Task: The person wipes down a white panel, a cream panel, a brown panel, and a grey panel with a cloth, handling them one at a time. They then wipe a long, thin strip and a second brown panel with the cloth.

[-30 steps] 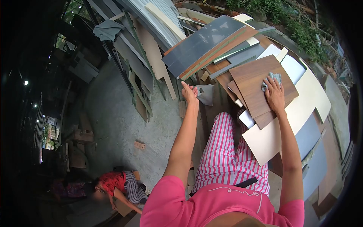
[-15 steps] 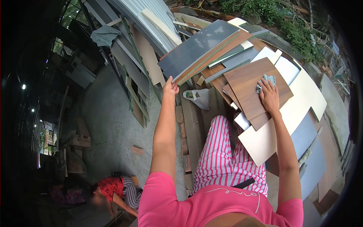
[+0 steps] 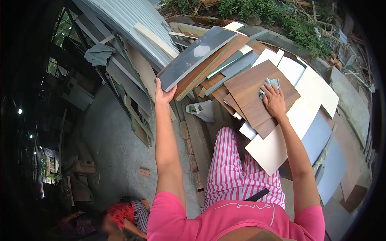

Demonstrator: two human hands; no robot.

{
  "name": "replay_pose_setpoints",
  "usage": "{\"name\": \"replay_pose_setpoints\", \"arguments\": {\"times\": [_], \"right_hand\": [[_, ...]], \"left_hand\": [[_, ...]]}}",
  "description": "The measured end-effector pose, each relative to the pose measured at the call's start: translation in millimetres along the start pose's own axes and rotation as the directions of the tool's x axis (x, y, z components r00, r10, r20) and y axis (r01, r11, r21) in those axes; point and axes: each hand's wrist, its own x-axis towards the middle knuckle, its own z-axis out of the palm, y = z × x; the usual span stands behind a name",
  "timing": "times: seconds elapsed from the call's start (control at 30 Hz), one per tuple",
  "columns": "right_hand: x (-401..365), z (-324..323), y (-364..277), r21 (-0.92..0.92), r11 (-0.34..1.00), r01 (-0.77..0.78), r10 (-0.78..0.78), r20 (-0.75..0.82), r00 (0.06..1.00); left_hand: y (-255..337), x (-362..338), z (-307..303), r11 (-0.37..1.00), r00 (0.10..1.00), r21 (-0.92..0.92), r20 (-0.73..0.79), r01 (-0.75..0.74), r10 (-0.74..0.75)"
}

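My left hand [image 3: 164,94] grips the near end of a long dark grey panel [image 3: 193,56], thumb and fingers at its two edges. That panel lies tilted on a stack of brown boards with greenish edges. My right hand [image 3: 275,103] presses a crumpled grey-blue cloth [image 3: 272,82] onto a brown wood-grain board [image 3: 250,92], its fingers curled over the cloth. More wood-grain boards stick out under this one. Beneath them is a cream panel [image 3: 268,154].
A white plastic bag [image 3: 206,111] sits beside my knees. Grey-blue sheets [image 3: 332,172] lie at the right. Long panels [image 3: 130,86] lean at the left under corrugated metal [image 3: 136,24]. A brick [image 3: 144,172] lies on the concrete floor. Another person [image 3: 122,215] bends down at lower left.
My left hand has shifted from the dark grey panel's corner to a wider hold across its end, and the panel has tipped. My right hand stays on the cloth over the wood-grain board.
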Motion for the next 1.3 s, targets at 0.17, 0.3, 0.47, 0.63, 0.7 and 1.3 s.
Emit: {"name": "replay_pose_setpoints", "arguments": {"times": [0.17,0.3,0.47,0.63,0.7,1.3], "right_hand": [[-0.7,4.6,3.9,0.007,1.0,-0.003,0.003,-0.009,1.0],[-1.4,9.6,6.2,0.063,0.998,0.011,-0.008,-0.048,0.999],[-1.9,7.0,11.4,0.175,0.984,0.039,-0.007,-0.177,0.984],[-11.6,-4.5,15.5,0.702,0.693,-0.161,0.41,-0.201,0.89],[-23.4,-1.1,23.2,0.966,0.252,-0.059,0.646,-0.123,0.753],[-84.9,-37.0,-81.5,0.278,0.895,0.349,-0.406,0.186,0.895]], "left_hand": [[-12.8,-24.1,15.3,0.962,0.997,0.27,0.057,0.033,-0.051],[-29.4,-57.5,33.7,0.966,0.993,0.258,0.117,-0.024,-0.007],[-37.6,-108.2,37.1,0.967,0.984,0.242,0.172,-0.075,0.033],[-76.2,-160.4,20.5,0.977,0.977,0.211,0.195,0.042,-0.084],[-99.2,-176.7,12.5,0.969,0.959,0.218,0.228,0.116,-0.166],[-208.2,-217.6,-51.3,0.879,0.887,0.234,0.11,0.416,-0.449]]}}
